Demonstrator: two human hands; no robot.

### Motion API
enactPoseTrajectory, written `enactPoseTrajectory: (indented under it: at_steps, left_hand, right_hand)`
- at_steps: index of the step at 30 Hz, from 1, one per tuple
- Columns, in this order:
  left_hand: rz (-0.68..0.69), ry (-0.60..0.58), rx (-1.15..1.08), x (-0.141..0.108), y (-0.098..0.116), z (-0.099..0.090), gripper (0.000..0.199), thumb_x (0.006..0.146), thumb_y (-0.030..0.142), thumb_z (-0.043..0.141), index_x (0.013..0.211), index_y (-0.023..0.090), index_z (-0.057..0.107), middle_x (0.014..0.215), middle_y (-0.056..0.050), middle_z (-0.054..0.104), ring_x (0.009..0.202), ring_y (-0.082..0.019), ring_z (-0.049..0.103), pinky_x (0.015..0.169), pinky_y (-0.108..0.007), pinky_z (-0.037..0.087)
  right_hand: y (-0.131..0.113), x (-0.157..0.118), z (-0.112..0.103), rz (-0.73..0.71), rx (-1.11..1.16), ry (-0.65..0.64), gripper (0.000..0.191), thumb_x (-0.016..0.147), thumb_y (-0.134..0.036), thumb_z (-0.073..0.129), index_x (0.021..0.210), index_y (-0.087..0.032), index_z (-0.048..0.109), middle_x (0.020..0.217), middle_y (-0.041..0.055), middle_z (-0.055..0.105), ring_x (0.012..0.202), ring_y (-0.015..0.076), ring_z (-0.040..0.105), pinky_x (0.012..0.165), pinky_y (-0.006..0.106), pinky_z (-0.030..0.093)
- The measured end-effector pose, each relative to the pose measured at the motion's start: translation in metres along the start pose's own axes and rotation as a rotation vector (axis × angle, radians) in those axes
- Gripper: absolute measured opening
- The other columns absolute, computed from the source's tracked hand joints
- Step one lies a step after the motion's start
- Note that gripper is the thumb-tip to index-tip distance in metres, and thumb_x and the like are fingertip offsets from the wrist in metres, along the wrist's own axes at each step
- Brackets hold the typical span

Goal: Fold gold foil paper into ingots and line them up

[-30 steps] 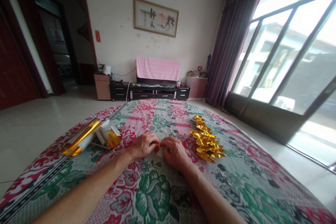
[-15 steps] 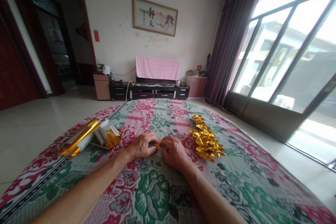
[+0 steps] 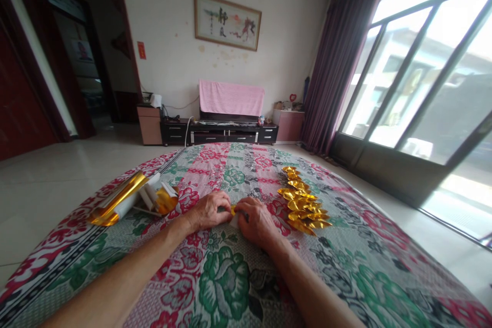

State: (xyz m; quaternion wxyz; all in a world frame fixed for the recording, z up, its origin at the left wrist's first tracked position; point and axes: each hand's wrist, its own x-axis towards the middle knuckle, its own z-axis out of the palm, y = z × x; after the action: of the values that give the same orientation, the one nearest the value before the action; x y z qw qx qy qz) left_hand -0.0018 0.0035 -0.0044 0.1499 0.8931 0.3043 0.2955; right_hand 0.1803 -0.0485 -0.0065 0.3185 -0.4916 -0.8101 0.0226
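Note:
My left hand and my right hand meet over the middle of the table, fingers curled and pinched together. Between the fingertips shows a small piece of gold foil paper, with a white part just below it. Most of this piece is hidden by the fingers, which seem to grip it from both sides. To the right of my right hand, several folded gold foil pieces, pointed at the ends, lie in an overlapping row running away from me.
Left of my hands lie a curled gold foil sheet and white strips with more gold paper. A flowered cloth covers the rounded table. Beyond it stand a low black cabinet and a screen under a pink towel.
My left fingertips have drawn slightly back from the right ones, and a little more of the gold paper shows between them. The rest stays in place; the view has shifted slightly.

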Motion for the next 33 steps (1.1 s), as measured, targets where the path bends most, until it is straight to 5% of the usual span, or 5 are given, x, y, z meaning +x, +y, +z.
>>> enactPoseTrajectory:
  at_steps: [19,23,27,33]
  left_hand:
    - [0.021,-0.107,0.064,-0.002,0.007,-0.007,0.007,0.075,0.024,0.058,0.079,0.018,0.061,0.091,-0.003,0.057,0.088,-0.016,0.054,0.083,-0.027,0.042]
    - [0.023,-0.112,0.042,-0.002,0.007,-0.007,0.008,0.076,0.025,0.058,0.079,0.018,0.061,0.093,-0.003,0.057,0.089,-0.015,0.053,0.084,-0.027,0.042]
    - [0.026,-0.127,0.040,0.000,0.010,-0.009,0.007,0.074,0.022,0.059,0.079,0.018,0.061,0.094,-0.003,0.057,0.090,-0.015,0.052,0.086,-0.028,0.041]
    - [0.007,-0.137,-0.056,-0.002,0.004,-0.011,0.017,0.067,0.025,0.066,0.082,0.017,0.062,0.095,-0.003,0.059,0.093,-0.016,0.053,0.086,-0.027,0.042]
  right_hand:
    - [-0.002,-0.001,0.000,0.021,0.002,0.000,0.021,0.077,-0.011,0.049,0.087,-0.021,0.065,0.091,0.0033,0.061,0.088,0.0148,0.054,0.083,0.026,0.038]
    - [-0.005,0.001,0.000,0.073,0.005,0.000,0.014,0.083,-0.026,0.052,0.085,-0.020,0.065,0.087,0.0033,0.061,0.086,0.0147,0.055,0.080,0.026,0.038]
    - [-0.009,0.004,0.004,0.185,-0.018,0.016,0.029,0.085,-0.044,0.051,0.082,-0.019,0.065,0.087,0.0050,0.061,0.085,0.0152,0.055,0.076,0.025,0.038]
    - [-0.010,0.005,0.010,0.247,-0.038,0.045,0.028,0.082,-0.046,0.053,0.080,-0.021,0.065,0.085,0.0047,0.060,0.082,0.0166,0.055,0.073,0.027,0.038]
